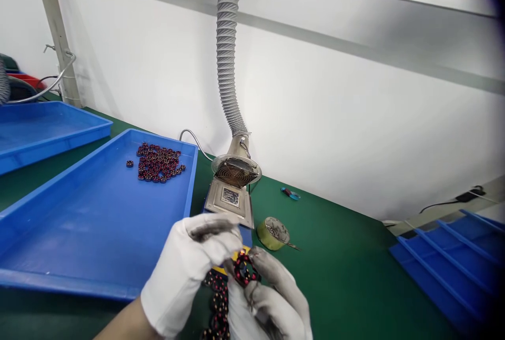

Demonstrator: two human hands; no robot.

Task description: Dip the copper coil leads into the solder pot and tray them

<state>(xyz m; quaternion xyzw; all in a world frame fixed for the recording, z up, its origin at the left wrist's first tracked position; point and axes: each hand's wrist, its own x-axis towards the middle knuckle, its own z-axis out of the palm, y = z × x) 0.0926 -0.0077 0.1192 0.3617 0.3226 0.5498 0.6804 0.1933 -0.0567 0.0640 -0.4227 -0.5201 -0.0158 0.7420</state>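
Note:
Both my hands wear white gloves with dark, dirty fingertips. Between thumb and fingers of my right hand (276,292) is a small ring-shaped coil (245,269), black with pink-red spots. My left hand (197,266) is closed just to the left of that coil, its fingertips bent down beside it; anything pinched there is hidden. Below the hands lies a row of similar coils (219,303), partly covered by the gloves. Just beyond them stands a square metal solder pot (230,198) under a fume hood (236,169). A round tin (273,233) with a thin handle sits to the right.
At left, a blue tray (90,224) carries a pile of small coils (158,162). Another blue tray (51,121) lies farther left. A grey flexible duct (228,45) hangs above the hood. Cutters (291,193) rest near the wall; a divided blue tray (453,261) is at right.

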